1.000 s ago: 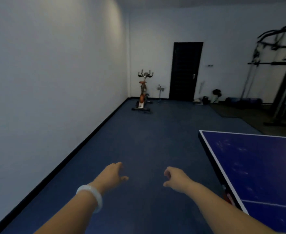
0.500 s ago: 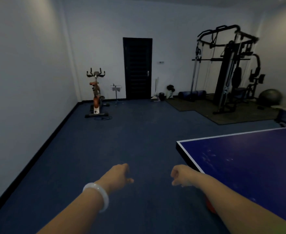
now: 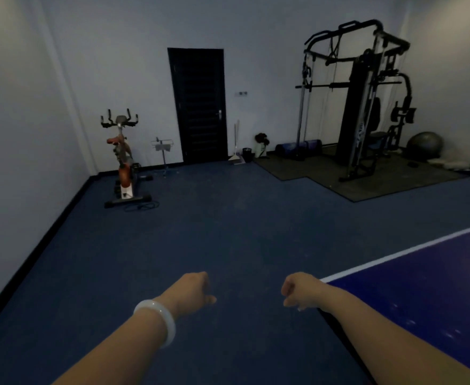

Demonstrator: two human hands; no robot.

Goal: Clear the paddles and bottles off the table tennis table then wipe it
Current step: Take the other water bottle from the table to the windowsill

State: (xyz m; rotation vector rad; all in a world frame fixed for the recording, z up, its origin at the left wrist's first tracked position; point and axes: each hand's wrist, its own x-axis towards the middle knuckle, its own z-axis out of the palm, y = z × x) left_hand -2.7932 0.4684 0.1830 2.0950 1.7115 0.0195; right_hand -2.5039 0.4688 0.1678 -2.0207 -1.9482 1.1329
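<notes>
Head cam is looking out over a dim home gym, with both arms stretched forward over the blue floor (image 3: 200, 232). Left hand (image 3: 193, 291) has its fingers loosely curled with nothing in them, and there's a white bangle (image 3: 158, 320) on that wrist. Right hand (image 3: 299, 291) is the same deal, fingers curled in loosely and holding nothing, hanging just off the near corner of the table tennis surface (image 3: 422, 287), which runs off the right edge of the shot. The bit of blue top you can see has a white border line and some pale smudges on it; no paddles or bottles on the visible part. Further back there's an orange exercise bike (image 3: 124, 162) by the left wall, a dark door (image 3: 199, 107) in the middle, and a big black weight machine (image 3: 361, 107) standing on a dark mat (image 3: 367, 182), with a grey exercise ball (image 3: 424, 144) beside it.
</notes>
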